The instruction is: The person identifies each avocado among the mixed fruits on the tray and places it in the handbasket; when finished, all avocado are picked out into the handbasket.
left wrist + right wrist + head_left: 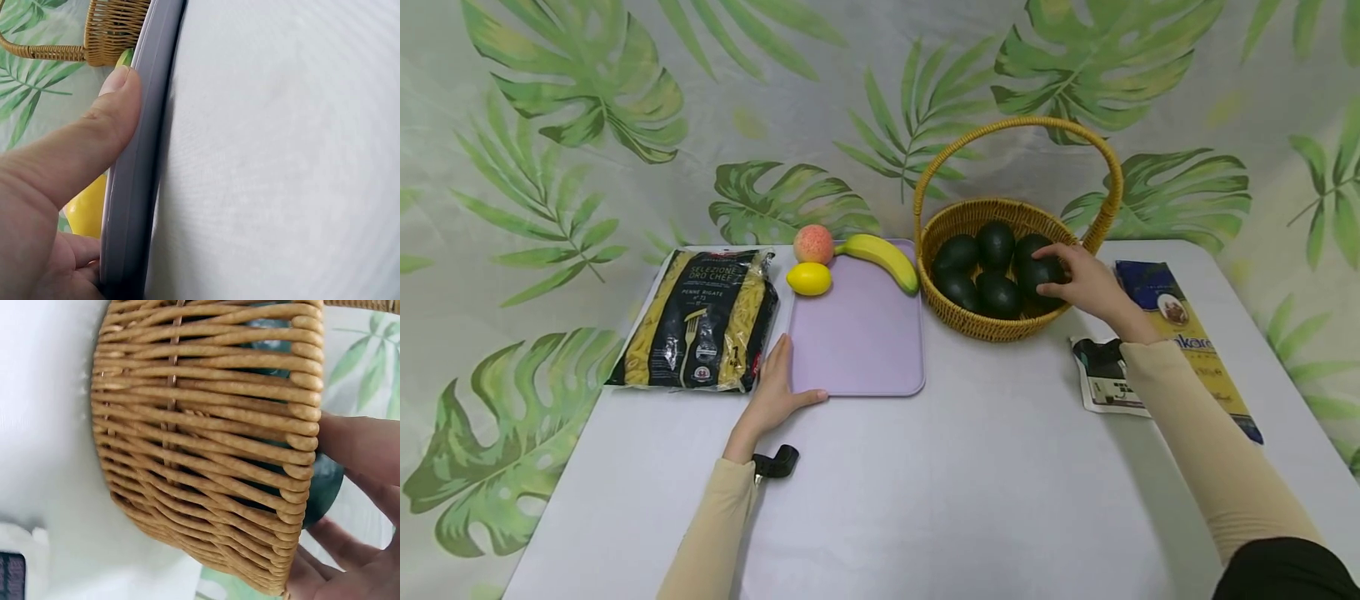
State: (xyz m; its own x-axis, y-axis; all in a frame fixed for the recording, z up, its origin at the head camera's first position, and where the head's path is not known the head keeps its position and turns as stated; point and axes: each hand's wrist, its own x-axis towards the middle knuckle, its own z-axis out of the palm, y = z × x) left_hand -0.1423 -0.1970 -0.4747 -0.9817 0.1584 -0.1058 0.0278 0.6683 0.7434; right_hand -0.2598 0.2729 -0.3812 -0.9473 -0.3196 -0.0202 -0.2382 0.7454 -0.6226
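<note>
My right hand [1090, 283] reaches over the right rim of the wicker basket [973, 323] and grips a dark green avocado [1036, 275] between thumb and fingers. In the right wrist view, that avocado [324, 487] shows just beyond the rim; the weave hides its lower part. Several more avocados [957, 254] lie in the basket. My left hand [777, 387] touches the near left corner of a lilac tray [857, 350], thumb along the front edge, straight fingers along the left side. In the left wrist view, the thumb [103, 131] rests against the tray's rim [134, 169].
At the tray's back are a peach [813, 245], a lemon [809, 279] and a banana [880, 257]. A penne pack [696, 321] lies left of the tray. Under the right arm lie a blue and yellow packet [1195, 333] and a small white and black pouch [1105, 379]. The basket's tall handle [1022, 122] arches overhead.
</note>
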